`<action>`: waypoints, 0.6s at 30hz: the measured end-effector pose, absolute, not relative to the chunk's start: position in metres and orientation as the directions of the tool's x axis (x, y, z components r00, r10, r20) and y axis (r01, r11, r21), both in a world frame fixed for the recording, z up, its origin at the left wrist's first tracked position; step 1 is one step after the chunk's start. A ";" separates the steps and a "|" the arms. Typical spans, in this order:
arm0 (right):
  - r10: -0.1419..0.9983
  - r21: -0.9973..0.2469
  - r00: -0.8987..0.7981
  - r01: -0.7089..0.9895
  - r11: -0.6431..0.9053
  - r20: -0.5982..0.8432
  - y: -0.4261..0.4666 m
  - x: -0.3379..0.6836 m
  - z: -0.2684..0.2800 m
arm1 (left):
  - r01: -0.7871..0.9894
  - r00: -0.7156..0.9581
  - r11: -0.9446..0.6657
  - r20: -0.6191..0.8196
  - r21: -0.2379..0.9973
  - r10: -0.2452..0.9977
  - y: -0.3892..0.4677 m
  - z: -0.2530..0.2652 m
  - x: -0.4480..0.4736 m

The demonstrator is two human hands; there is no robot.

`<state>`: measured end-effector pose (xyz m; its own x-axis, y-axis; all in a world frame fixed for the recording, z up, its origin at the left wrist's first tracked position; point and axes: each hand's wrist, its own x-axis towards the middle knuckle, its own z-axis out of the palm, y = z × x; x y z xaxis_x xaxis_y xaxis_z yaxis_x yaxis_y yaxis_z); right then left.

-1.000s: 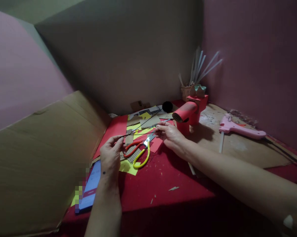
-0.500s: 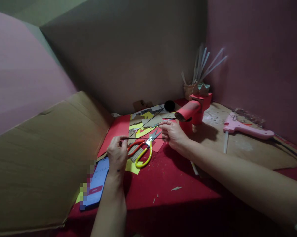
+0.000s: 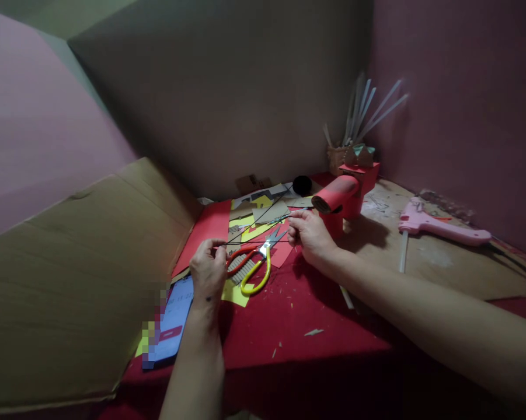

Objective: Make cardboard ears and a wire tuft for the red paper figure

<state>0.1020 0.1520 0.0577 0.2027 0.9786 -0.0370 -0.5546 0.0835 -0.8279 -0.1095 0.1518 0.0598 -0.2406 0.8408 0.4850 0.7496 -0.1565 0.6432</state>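
Head: "15" on phone [image 3: 170, 321] near left hand [image 3: 208, 269]

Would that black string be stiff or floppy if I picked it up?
Probably floppy: the string is thin, and looks straight between the left hand and right hand perhaps only because it's pulled taut. Likely light too, given that thinness.

String [image 3: 245, 242] goes between my left fingers [image 3: 212, 243] and right fingers [image 3: 301, 216]. Scissors [image 3: 265, 250] lie on scraps [image 3: 237, 294] under it. The phone [image 3: 175, 318] is left of my fingers, the glue gun [image 3: 414, 220] right, the ball [image 3: 302, 185] behind.
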 end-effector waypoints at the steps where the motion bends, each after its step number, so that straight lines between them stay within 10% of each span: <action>1: 0.977 -0.832 0.210 -0.548 0.081 -0.044 0.152 0.102 0.057 | 0.749 -0.251 -0.144 0.478 0.647 0.842 0.153 0.060 -0.111; 18: 0.994 -0.836 0.088 -0.539 0.097 0.059 0.145 0.103 0.063 | 0.825 -0.199 -0.098 0.448 0.557 0.872 0.158 0.056 -0.117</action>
<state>0.1028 0.1447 0.0630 0.0883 0.9944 0.0585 -0.5395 0.0971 -0.8364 -0.1174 0.1580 0.0557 -0.1988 0.8719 0.4475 0.8249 -0.0977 0.5568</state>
